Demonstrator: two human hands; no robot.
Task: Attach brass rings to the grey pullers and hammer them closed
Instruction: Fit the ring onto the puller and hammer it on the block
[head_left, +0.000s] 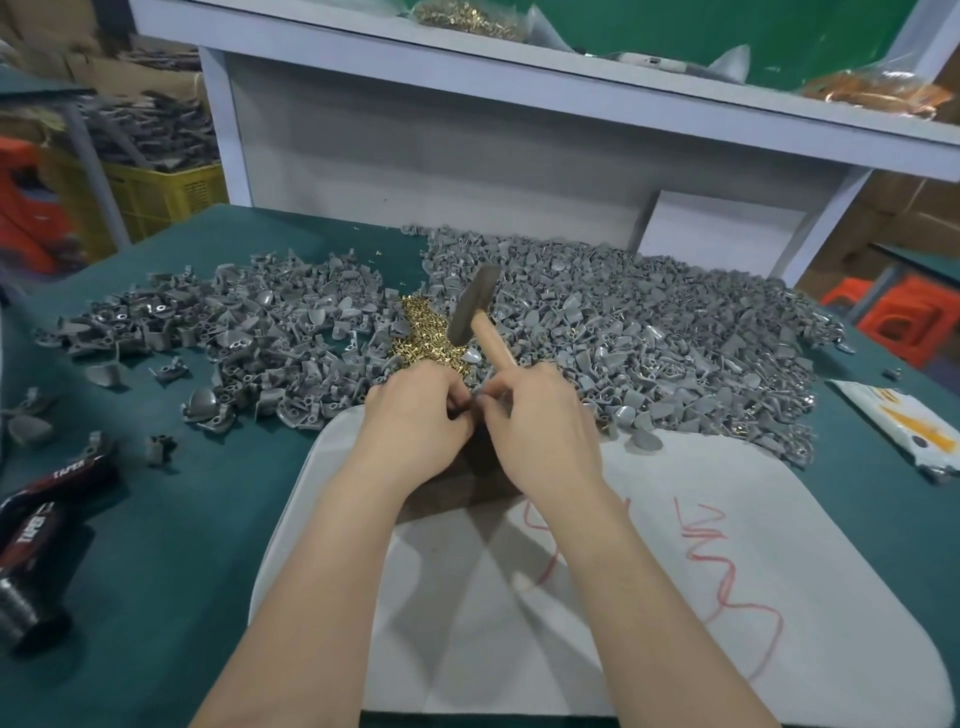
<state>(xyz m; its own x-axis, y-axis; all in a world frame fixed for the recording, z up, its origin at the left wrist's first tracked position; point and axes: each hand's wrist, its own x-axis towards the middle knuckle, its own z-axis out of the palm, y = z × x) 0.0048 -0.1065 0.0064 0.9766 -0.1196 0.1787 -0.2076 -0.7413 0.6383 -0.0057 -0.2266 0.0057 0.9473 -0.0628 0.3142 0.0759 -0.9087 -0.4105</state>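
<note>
My left hand (415, 415) and my right hand (545, 421) meet over a dark block (467, 478) on the grey mat (675, 545). Their fingertips pinch a small grey puller between them; it is mostly hidden. My right hand also grips the wooden handle of a hammer (475, 306), whose metal head points up and away over the piles. A heap of brass rings (426, 332) lies just beyond my hands. Grey pullers lie in two large heaps, a left heap (260, 332) and a right heap (649, 332).
The table has a green cover (171, 519). Two dark bottles (47, 525) lie at the left edge, a white packet (904, 421) at the right. A white shelf (519, 73) with bags of parts stands behind. Yellow crate (166, 192) and orange stools stand on the floor.
</note>
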